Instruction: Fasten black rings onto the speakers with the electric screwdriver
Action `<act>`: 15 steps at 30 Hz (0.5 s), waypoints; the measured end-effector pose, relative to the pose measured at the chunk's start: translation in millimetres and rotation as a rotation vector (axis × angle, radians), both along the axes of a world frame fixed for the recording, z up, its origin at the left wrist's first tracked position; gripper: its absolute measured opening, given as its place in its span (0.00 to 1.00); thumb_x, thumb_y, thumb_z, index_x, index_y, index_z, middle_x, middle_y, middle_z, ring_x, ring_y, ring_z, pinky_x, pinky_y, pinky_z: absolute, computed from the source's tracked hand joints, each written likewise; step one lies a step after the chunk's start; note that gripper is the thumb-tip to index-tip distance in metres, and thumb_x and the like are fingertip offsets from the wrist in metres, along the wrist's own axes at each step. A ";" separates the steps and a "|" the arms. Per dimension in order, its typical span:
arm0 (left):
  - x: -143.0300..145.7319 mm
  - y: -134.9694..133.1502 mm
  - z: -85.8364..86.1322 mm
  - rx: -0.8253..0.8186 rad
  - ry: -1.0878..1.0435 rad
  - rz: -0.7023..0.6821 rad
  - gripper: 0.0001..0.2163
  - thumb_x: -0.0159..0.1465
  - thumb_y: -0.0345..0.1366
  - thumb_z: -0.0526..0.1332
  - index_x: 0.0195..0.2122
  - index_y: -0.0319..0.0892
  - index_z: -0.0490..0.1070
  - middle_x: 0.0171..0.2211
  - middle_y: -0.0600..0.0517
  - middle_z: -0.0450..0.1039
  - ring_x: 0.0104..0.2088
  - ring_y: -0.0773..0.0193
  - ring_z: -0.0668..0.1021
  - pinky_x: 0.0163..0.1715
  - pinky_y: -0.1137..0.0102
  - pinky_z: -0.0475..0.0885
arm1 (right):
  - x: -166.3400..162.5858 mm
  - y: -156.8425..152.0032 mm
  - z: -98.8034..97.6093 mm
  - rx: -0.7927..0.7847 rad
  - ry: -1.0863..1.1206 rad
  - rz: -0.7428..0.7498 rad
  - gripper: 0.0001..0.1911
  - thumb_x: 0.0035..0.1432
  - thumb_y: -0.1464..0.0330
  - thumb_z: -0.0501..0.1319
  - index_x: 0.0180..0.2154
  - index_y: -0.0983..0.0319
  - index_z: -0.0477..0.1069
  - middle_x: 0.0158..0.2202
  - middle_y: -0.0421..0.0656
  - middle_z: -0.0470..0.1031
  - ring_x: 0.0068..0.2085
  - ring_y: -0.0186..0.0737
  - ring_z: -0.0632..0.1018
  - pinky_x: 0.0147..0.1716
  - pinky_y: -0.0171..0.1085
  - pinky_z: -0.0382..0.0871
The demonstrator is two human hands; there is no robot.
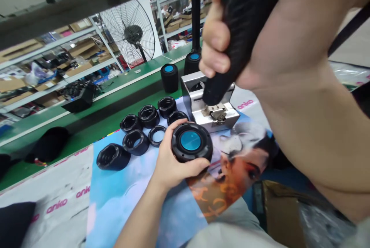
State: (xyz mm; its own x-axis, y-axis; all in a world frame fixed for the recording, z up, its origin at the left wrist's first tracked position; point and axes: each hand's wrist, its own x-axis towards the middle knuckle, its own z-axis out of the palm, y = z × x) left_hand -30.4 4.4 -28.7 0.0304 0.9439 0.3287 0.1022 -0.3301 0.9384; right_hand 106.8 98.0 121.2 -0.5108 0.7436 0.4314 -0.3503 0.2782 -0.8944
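My left hand (169, 165) is closed around a round black speaker (190, 142) with a blue centre disc, tilted so that its end faces me. Above and to the right, my right hand (215, 47) grips a thick black electric screwdriver (245, 20) that points down. Its lower end is over the front of a silver metal screw feeder (212, 119), and I cannot tell whether it touches. Several hollow black housings (113, 156) stand to the left of the speaker, along with a thin black ring (157, 136).
Behind the feeder, two black cylindrical speakers (169, 78) with blue tops stand on the green bench (115, 101). A printed sheet (121, 198) lies under the parts. A dark metal beam (86, 5) crosses overhead. A large fan (130, 32) and loaded shelves (81, 51) are beyond.
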 end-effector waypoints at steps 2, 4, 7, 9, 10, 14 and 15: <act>0.3 0.6 0.1 0.007 0.004 -0.007 0.39 0.49 0.48 0.80 0.60 0.45 0.68 0.53 0.44 0.82 0.50 0.48 0.85 0.53 0.57 0.79 | 7.0 5.4 -8.3 -0.010 0.001 -0.039 0.37 0.50 0.30 0.66 0.33 0.58 0.67 0.19 0.38 0.63 0.27 0.38 0.73 0.26 0.36 0.71; 0.4 0.8 -0.2 0.007 0.005 0.002 0.39 0.49 0.49 0.80 0.59 0.45 0.68 0.53 0.44 0.82 0.51 0.47 0.85 0.53 0.57 0.79 | 14.4 12.2 -19.1 -0.014 0.009 -0.080 0.38 0.49 0.29 0.65 0.32 0.58 0.66 0.18 0.38 0.61 0.28 0.39 0.73 0.28 0.37 0.71; 0.0 0.5 -1.1 -0.007 0.009 0.017 0.40 0.49 0.50 0.80 0.60 0.45 0.68 0.52 0.44 0.83 0.50 0.47 0.85 0.53 0.56 0.79 | 25.6 25.3 -39.9 -0.018 0.029 -0.146 0.39 0.50 0.28 0.63 0.31 0.57 0.64 0.16 0.36 0.57 0.26 0.37 0.71 0.27 0.37 0.68; -0.2 0.2 -1.7 -0.007 0.006 0.010 0.40 0.48 0.49 0.80 0.60 0.45 0.68 0.51 0.45 0.83 0.50 0.47 0.85 0.52 0.57 0.79 | 30.4 35.3 -55.3 -0.008 0.071 -0.214 0.40 0.50 0.27 0.61 0.31 0.57 0.62 0.15 0.35 0.55 0.23 0.35 0.67 0.25 0.36 0.65; -0.2 0.0 -1.8 -0.004 0.004 0.005 0.40 0.48 0.48 0.80 0.60 0.46 0.67 0.52 0.45 0.83 0.50 0.48 0.85 0.52 0.58 0.79 | 31.5 40.0 -62.5 -0.001 0.099 -0.253 0.41 0.51 0.26 0.59 0.30 0.58 0.61 0.15 0.35 0.55 0.21 0.33 0.65 0.23 0.36 0.62; 0.4 -0.8 -2.0 0.003 0.009 0.006 0.41 0.48 0.50 0.80 0.60 0.46 0.66 0.53 0.44 0.82 0.50 0.47 0.85 0.52 0.57 0.79 | 31.5 48.1 -76.9 0.020 0.212 -0.394 0.41 0.56 0.26 0.53 0.27 0.58 0.59 0.15 0.36 0.58 0.13 0.30 0.58 0.11 0.35 0.49; 0.5 -0.9 -2.0 0.000 0.012 0.010 0.41 0.48 0.51 0.80 0.60 0.46 0.66 0.53 0.44 0.82 0.50 0.47 0.85 0.52 0.56 0.79 | 32.4 45.8 -74.7 0.013 0.198 -0.383 0.40 0.56 0.27 0.54 0.26 0.58 0.59 0.15 0.36 0.59 0.12 0.31 0.58 0.09 0.36 0.48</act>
